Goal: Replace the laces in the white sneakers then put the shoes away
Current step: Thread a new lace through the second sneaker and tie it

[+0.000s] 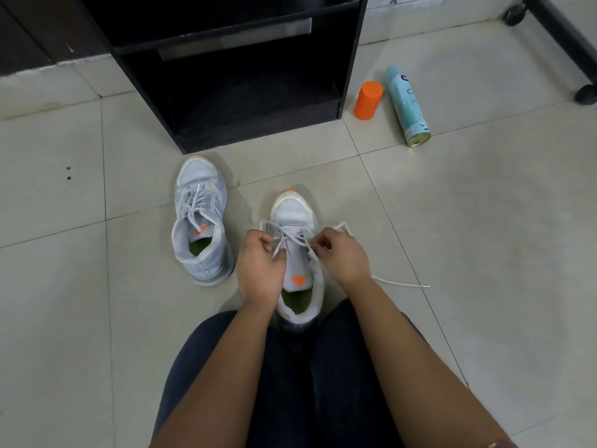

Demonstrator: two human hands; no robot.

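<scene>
Beside the black shelf [232, 76] lies a spray can [406, 105].

left hand [262, 266] and right hand [340, 253] forward, each grip pinched closed.

Both hands pinching lace [400, 282] on near sneaker [295, 218], second sneaker [200, 221] left, black shelf [226, 92] beyond

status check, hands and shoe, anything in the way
Left hand and right hand each pinching lace on near sneaker. Second sneaker laced, beside it. Nothing blocking black shelf.
</scene>
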